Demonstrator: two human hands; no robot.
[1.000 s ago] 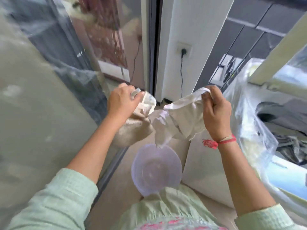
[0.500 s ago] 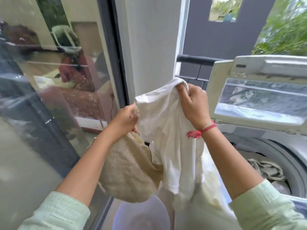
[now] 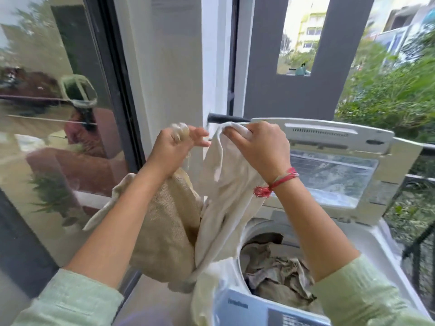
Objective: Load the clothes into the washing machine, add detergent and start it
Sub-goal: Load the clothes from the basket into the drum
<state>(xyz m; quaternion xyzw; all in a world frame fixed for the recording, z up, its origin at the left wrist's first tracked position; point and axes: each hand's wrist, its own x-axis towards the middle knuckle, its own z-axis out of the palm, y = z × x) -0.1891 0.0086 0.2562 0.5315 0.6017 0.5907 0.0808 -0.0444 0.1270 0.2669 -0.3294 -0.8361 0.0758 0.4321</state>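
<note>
The left hand [image 3: 171, 150] has its grip clamped on a beige cloth [image 3: 164, 231] and the right hand [image 3: 263, 151] on a white garment [image 3: 226, 208], both raised just left of the open washing machine [image 3: 376, 245], whose drum holds crumpled clothes [image 3: 277, 271].

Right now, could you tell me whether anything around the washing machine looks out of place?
Nothing damaged or spilled. The white garment in the right hand and the beige cloth in the left hand hang left of the open drum, seemingly tangled at their lower ends.
</note>
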